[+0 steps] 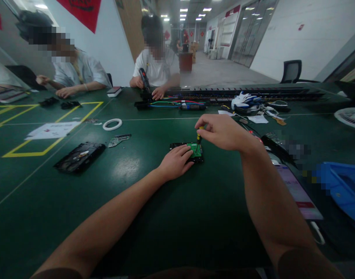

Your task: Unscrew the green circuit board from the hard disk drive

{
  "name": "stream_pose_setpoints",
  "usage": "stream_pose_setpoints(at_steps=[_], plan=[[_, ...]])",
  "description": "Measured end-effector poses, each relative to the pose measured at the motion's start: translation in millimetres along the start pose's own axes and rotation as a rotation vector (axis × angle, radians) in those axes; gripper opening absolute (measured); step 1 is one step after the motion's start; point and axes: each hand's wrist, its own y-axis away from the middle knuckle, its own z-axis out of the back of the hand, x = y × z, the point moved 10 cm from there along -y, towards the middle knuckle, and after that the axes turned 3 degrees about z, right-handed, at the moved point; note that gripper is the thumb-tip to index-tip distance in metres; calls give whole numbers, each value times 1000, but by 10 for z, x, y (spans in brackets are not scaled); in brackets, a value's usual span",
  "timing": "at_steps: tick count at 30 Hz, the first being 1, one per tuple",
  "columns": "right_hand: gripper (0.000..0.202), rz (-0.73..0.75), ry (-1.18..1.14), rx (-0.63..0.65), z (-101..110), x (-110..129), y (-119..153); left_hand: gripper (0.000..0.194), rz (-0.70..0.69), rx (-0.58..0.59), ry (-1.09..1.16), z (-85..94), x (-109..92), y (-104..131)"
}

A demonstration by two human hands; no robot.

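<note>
A black hard drive (201,159) with a green circuit board (194,149) lies on the table in front of me. Across its left part rests my left hand (177,162), fingers on top and thumb along the near edge, holding it in place. Above the board, my right hand (219,131) is closed around the yellow and black handle of a screwdriver (198,136). The screwdriver stands nearly upright, its thin shaft pointing down at the board. Whether the tip sits in a screw is too small to tell.
On the green table (131,209) lie a black casing (81,157), a loose circuit board (119,140) and a white tape ring (112,124). Gloves (244,101) and a blue bin (344,186) are at right. Opposite, a person (155,66) holds a power screwdriver (144,78).
</note>
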Motion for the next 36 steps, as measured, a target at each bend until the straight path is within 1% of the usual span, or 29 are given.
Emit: stream_pose_setpoints(at_steps=[6, 12, 18, 21, 27, 29, 33, 36], plan=[[20, 42, 16, 2, -5, 43, -21, 46, -8, 2, -3, -2, -7, 1], [26, 4, 0, -10, 11, 9, -1, 46, -3, 0, -1, -3, -3, 4], [17, 50, 7, -9, 5, 62, -15, 47, 7, 11, 14, -13, 13, 2], [16, 42, -4, 4, -5, 63, -20, 46, 9, 12, 10, -11, 10, 1], [27, 4, -3, 4, -5, 26, -6, 48, 8, 23, -4, -25, 11, 6], [25, 1, 17, 3, -6, 17, -5, 48, 6, 17, -4, -25, 14, 8], [17, 43, 27, -1, -2, 55, -9, 48, 2, 6, -2, -27, 16, 8], [16, 48, 16, 10, -11, 63, -12, 48, 4, 14, 4, -34, 16, 5]])
